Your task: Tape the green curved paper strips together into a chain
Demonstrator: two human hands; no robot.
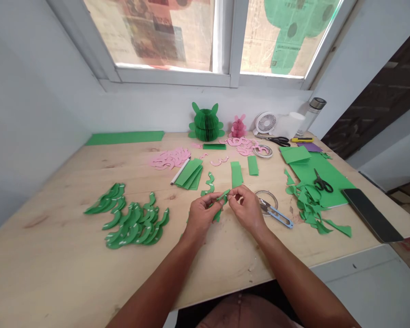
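Both hands meet over the middle of the wooden table (54, 264). My left hand (201, 216) is closed around a small curved green paper piece (219, 200). My right hand (248, 207) pinches the same piece at its top with thumb and forefinger. Several matching green cut-outs (133, 218) lie spread to the left of my hands. Another curved green piece (209, 182) lies just beyond my fingers. A small thread snipper with blue handles (276, 214) rests right beside my right hand, next to a clear tape roll (267, 197).
Green paper strips (191, 173), pink cut-outs (171, 157), green scraps (310, 207), black scissors (323, 182) on green sheets and a dark phone (371, 214) lie around. At the back stand green (205, 123) and pink honeycomb figures (238, 127), a small fan (264, 123) and a bottle (312, 111).
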